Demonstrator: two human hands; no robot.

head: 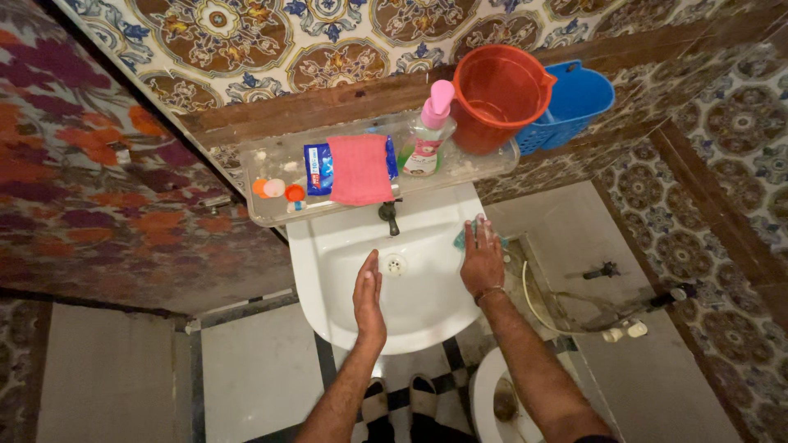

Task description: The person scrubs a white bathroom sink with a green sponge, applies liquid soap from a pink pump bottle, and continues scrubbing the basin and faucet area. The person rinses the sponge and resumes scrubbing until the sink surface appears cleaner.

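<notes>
A white washbasin sits below me with a dark tap at its back and a drain in the bowl. My left hand is held edge-on over the bowl, fingers straight and together, holding nothing. My right hand lies flat on the basin's right rim, pressing on a small teal thing, perhaps a sponge or soap, mostly hidden under the fingers.
A clear shelf above the basin carries a pink cloth, a blue packet, a soap pump bottle, an orange jug and a blue basket. A toilet and hose lie at right.
</notes>
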